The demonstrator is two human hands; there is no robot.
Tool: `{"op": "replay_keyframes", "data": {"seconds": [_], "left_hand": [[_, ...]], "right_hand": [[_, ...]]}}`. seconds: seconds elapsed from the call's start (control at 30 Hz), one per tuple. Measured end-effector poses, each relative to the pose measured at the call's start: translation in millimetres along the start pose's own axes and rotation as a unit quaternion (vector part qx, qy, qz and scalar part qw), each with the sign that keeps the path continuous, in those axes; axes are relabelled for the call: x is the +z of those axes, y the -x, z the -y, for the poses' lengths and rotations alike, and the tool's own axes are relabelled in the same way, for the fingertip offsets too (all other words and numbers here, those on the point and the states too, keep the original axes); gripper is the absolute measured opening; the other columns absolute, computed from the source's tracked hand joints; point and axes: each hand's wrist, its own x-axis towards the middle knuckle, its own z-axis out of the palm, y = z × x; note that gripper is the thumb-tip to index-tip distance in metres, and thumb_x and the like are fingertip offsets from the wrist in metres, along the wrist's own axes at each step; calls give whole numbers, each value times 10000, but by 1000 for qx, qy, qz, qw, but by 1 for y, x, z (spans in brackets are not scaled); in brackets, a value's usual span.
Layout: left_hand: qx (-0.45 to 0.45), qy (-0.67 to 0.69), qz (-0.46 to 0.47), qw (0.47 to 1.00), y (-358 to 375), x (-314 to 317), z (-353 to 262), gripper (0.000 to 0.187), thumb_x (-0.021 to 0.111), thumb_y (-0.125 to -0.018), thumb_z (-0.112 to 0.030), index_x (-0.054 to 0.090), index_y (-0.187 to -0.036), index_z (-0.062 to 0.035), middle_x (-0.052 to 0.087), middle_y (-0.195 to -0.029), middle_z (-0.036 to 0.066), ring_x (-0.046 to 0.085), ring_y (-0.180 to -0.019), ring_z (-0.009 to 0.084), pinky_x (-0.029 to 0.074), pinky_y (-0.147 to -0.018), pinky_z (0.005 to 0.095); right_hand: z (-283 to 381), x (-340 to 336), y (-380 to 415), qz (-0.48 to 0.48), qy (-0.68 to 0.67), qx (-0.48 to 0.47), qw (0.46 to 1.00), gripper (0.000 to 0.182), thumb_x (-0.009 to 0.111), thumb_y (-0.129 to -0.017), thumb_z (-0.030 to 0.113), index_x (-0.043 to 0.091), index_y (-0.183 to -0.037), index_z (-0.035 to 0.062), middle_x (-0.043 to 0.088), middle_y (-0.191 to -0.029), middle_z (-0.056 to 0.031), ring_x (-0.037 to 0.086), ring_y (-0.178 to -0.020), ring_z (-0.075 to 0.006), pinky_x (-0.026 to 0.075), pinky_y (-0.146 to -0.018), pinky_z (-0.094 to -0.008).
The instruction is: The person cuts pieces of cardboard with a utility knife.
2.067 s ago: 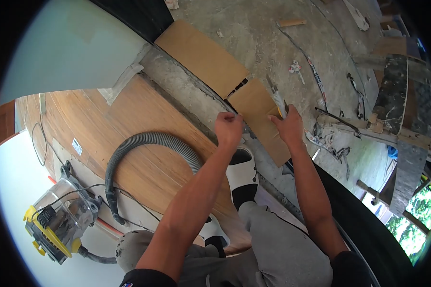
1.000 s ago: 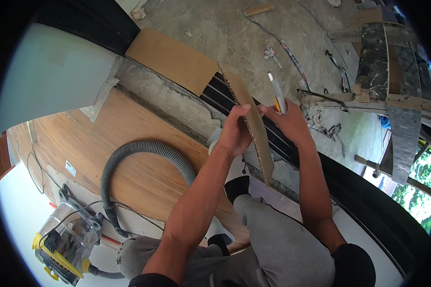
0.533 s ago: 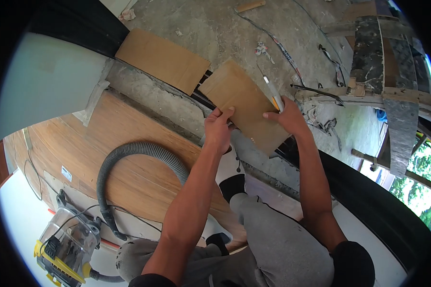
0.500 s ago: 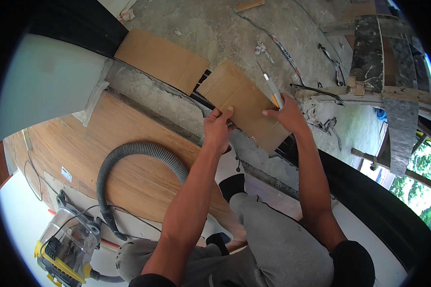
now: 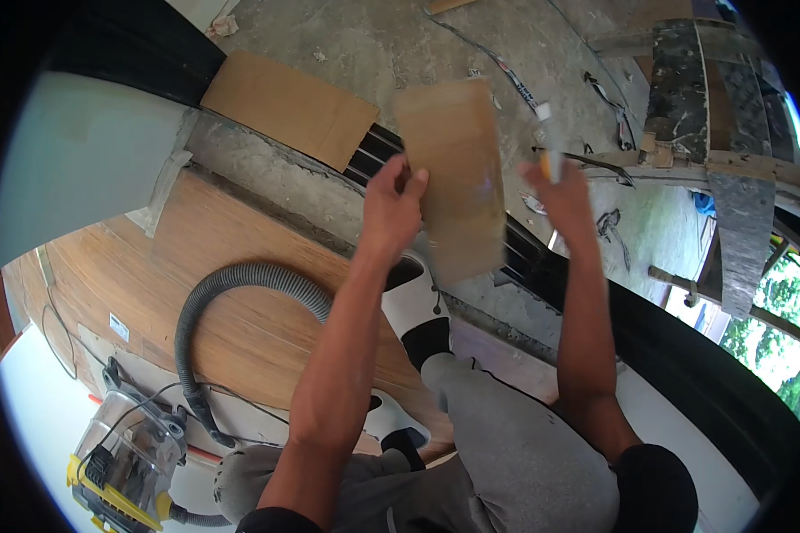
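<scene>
A loose cardboard piece (image 5: 458, 178) is pinched at its left edge between the thumb and fingers of my left hand (image 5: 395, 206). It hangs over a dark slatted track and looks slightly blurred. To its right, apart from it, my right hand (image 5: 560, 191) is closed around a utility knife (image 5: 553, 153), also smeared by motion. Another cardboard sheet (image 5: 293, 108) lies along the track at the upper left. Between the two pieces the black slats (image 5: 372, 153) show.
A grey ribbed hose (image 5: 240, 277) curves over the wood-look floor (image 5: 142, 266) to a vacuum (image 5: 129, 444) at lower left. A black beam (image 5: 693, 373) runs along the right. Wooden scaffolding (image 5: 680, 98) stands at upper right. Scraps and straps lie on the concrete.
The loose cardboard has turned more upright and moved off the track sheet's edge, exposing more slats. My right hand has let go of the cardboard and shifted right with the knife.
</scene>
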Motion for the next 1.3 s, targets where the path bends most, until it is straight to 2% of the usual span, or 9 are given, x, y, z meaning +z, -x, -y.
{"op": "replay_keyframes", "data": {"seconds": [0.13,0.2,0.27,0.33,0.47,0.6,0.8,0.97,1.3], "left_hand": [[218,-362,75,903,8,9,-70,289,589,-970,-145,654,-1222,-20,675,-1030,140,655,-959,248,490,-864,355],[200,-492,148,834,25,24,-95,289,602,-926,-144,712,-1191,-172,640,-955,182,636,-941,365,488,-844,404],[208,-561,194,778,30,42,-93,248,618,-883,-149,761,-1081,-192,671,-964,160,660,-928,348,472,-847,450],[231,-585,199,752,27,58,-85,212,627,-854,-155,771,-1008,-178,684,-949,151,670,-913,335,458,-852,472],[278,-640,213,684,15,74,-73,146,635,-795,-162,769,-832,-118,712,-876,132,694,-869,301,410,-867,509],[230,-652,253,677,10,85,-49,133,642,-790,-152,751,-815,-80,699,-948,152,674,-977,308,391,-967,518],[446,-499,3,743,-4,78,5,284,677,-782,-115,700,-1060,-64,520,-1269,186,460,-1286,383,273,-1145,541],[349,-451,-122,813,10,34,43,401,736,-774,-98,634,-1161,-89,475,-1312,176,412,-1302,406,286,-1112,540],[192,-440,-287,829,6,-21,73,643,774,-804,-174,434,-1335,-46,345,-1416,265,335,-1335,434,251,-1074,544]], "right_hand": [[56,-76,29,-153,-59,-16,986,465,815,-793,437,706,-951,14,638,-723,-43,589,-668,-130,467,-635,-316],[78,-87,42,-117,-46,-58,990,358,790,-825,391,732,-969,68,518,-631,55,429,-531,-51,337,-495,-240],[63,-75,34,-63,-65,-92,992,315,799,-817,346,746,-989,87,513,-634,55,444,-540,-55,344,-495,-243],[56,-58,33,91,-52,-18,994,366,822,-774,274,702,-999,11,653,-802,-34,563,-655,-111,463,-620,-293],[0,-20,35,176,-94,74,977,373,814,-756,216,675,-1024,-2,674,-821,-77,594,-700,-146,498,-698,-325],[-19,5,37,141,10,-1,990,403,783,-771,153,620,-1086,-36,700,-876,-144,656,-810,-249,495,-807,-384],[-71,25,6,69,-29,4,997,430,755,-800,156,602,-1152,-38,694,-1004,-216,674,-949,-318,491,-848,-408],[-79,50,-22,91,89,-33,991,534,746,-805,213,578,-1227,-68,648,-1142,-298,620,-1103,-442,467,-948,-462],[-96,73,-40,130,80,-32,988,605,748,-803,246,558,-1274,-84,621,-1204,-321,603,-1155,-435,454,-994,-439]]}}
